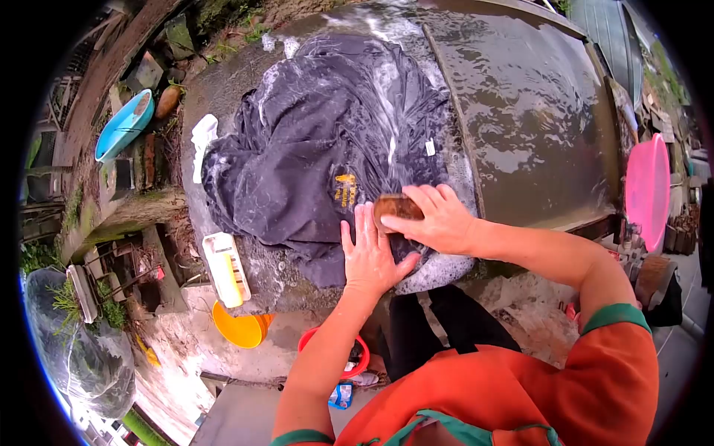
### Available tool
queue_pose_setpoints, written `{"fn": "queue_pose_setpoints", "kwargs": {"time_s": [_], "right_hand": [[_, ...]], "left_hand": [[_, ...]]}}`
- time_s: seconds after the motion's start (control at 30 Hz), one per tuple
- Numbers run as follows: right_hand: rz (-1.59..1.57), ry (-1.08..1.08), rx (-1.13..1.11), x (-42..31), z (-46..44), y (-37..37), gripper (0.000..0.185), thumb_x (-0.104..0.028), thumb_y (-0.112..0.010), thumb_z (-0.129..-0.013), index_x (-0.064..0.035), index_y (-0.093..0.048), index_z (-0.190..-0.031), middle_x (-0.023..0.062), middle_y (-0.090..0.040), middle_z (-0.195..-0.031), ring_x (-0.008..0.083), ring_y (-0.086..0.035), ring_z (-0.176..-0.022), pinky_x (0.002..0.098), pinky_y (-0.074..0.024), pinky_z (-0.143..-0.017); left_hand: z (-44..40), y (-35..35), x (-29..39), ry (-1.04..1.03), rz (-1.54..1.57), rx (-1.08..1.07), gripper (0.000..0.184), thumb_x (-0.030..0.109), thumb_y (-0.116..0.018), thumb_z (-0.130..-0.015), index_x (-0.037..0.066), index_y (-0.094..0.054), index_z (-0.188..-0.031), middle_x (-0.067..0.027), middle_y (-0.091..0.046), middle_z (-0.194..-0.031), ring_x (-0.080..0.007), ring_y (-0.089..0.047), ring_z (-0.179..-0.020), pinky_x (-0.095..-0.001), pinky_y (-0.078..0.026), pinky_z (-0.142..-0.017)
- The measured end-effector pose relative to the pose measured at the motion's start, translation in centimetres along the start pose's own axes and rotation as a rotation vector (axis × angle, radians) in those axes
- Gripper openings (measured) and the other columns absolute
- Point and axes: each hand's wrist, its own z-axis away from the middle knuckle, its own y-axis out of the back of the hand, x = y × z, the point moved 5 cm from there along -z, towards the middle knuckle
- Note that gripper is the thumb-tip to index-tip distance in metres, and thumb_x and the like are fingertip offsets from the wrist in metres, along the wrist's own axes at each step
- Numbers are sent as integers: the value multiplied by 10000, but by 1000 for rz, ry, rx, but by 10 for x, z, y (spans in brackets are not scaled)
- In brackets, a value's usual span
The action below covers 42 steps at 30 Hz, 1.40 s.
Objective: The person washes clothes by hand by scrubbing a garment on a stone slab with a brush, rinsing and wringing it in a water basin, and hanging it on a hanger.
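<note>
A dark, wet garment (297, 149) with soap suds lies spread on a stone slab (268, 286). Yellow lettering shows on the cloth near its middle. Flat on the garment's lower part rests my left hand (370, 256), its fingers spread and holding nothing. Just right of it, my right hand (439, 219) grips a brown wooden brush (396, 211), which is against the cloth beside my left fingertips. The brush's underside is hidden.
Right of the slab is a water-filled basin (528, 111). A white tray (220, 260) with a yellow item and a white cloth (202, 141) lie on the slab's left edge. Below stand an orange bucket (242, 327) and a red basin (362, 362). A pink basin (647, 189) stands far right.
</note>
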Motion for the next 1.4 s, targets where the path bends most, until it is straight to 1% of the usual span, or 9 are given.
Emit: {"fn": "queue_pose_setpoints", "kwargs": {"time_s": [0.23,0.43,0.7,0.83,1.0,1.07,1.17,1.33,1.4], "right_hand": [[115,-618,191,178,-140,-46,362,-310,-471,-900,-303,-438,-1261,180,-513,-1092,311,-482,-1041,456,-373,-787],[-167,89,-99,-21,28,12,497,-242,-651,-727,-365,-511,-1187,176,-500,-1094,299,-511,-1003,416,-400,-738],[54,-641,-61,170,-154,-41,417,-326,-460,-894,-257,-405,-1302,179,-435,-1266,330,-445,-1130,466,-358,-896],[36,-231,322,210,-77,-3,418,-267,-427,-893,-84,-424,-1270,228,-501,-1199,443,-503,-1006,426,-392,-917],[-691,-1093,629,292,127,17,429,-235,-401,-928,-36,-413,-1308,157,-524,-1215,245,-507,-1104,330,-370,-954],[-365,-1272,412,320,159,-9,456,-294,-397,-940,-107,-369,-1355,134,-545,-1159,190,-553,-964,319,-450,-836],[-1088,-1288,459,255,92,14,463,-299,-403,-941,-104,-360,-1359,133,-567,-1104,170,-567,-862,315,-488,-701],[-157,-97,-47,69,28,54,415,-295,-463,-928,-46,-472,-1259,232,-500,-1214,268,-532,-1051,369,-423,-904],[-207,236,-84,11,26,39,384,-326,-582,-845,-229,-528,-1212,209,-503,-1200,353,-533,-1045,448,-419,-880]], "left_hand": [[1,-5,-1,-26,-17,47,995,571,-649,-639,-42,-282,-1332,-235,-257,-1419,-384,-215,-1332,-553,-103,-1061],[1,-2,0,-11,-29,-8,944,604,-587,-690,-8,-300,-1348,-215,-234,-1436,-352,-178,-1353,-553,-98,-1064],[-23,3,53,-25,91,68,901,546,-681,-647,44,-358,-1322,-188,-288,-1394,-368,-248,-1305,-539,-177,-1044],[-70,-16,60,-81,53,166,496,290,-644,-764,50,-495,-1172,-149,-405,-1292,-341,-414,-1147,-456,-377,-883],[-85,7,43,-92,652,256,196,129,-517,-864,-20,-516,-992,-211,-575,-824,-350,-567,-786,-395,-452,-726],[-63,26,52,7,869,-42,206,151,-500,-864,-14,-506,-988,-207,-588,-823,-355,-582,-790,-406,-454,-703],[-8,5,65,-27,865,-519,231,177,-521,-810,6,-524,-966,-193,-596,-778,-375,-587,-763,-443,-461,-697],[-21,26,50,-247,375,-96,480,337,-620,-753,75,-527,-1145,-193,-493,-1187,-379,-446,-1118,-457,-367,-918],[-30,19,42,-313,108,-10,609,441,-597,-765,118,-467,-1264,-183,-366,-1349,-409,-301,-1259,-487,-259,-1020]]}}
